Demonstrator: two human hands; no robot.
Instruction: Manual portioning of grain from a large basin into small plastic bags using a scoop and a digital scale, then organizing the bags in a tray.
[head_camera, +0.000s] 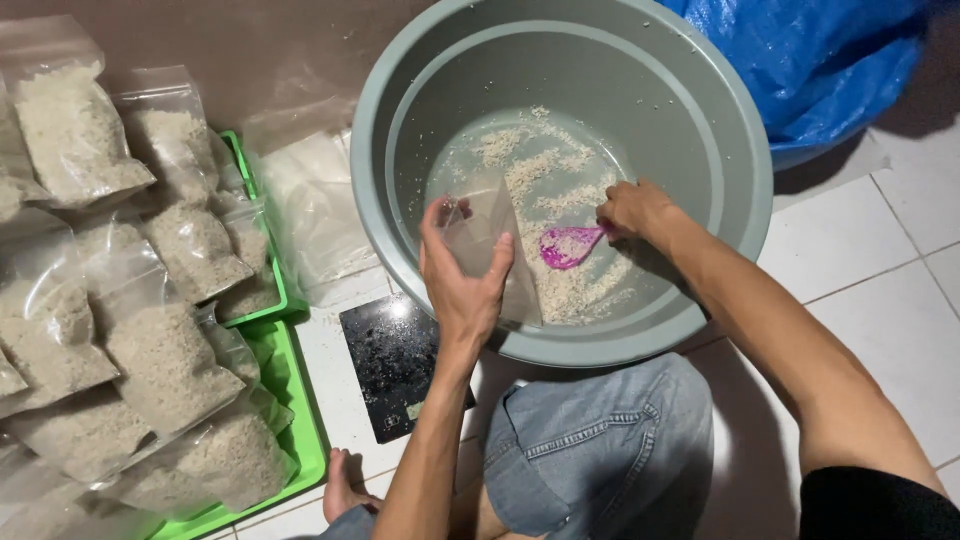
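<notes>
Floor: glossy white square tiles (880, 290) with thin grey grout lines, right and near. Far left: flat dull brown wall surface (250, 40). Far right corner: crumpled blue plastic tarp (810, 60). Light overhead, soft shadows.

My left hand (462, 272) reaches over the near rim of the grey basin (400, 80), palm turned inward, fingers and thumb pinched closed. My right hand (632, 208) is deeper inside the basin, closed in a fist, knuckles up. My right forearm crosses the rim from the right side. Both arms are bare, elbows bent.
</notes>
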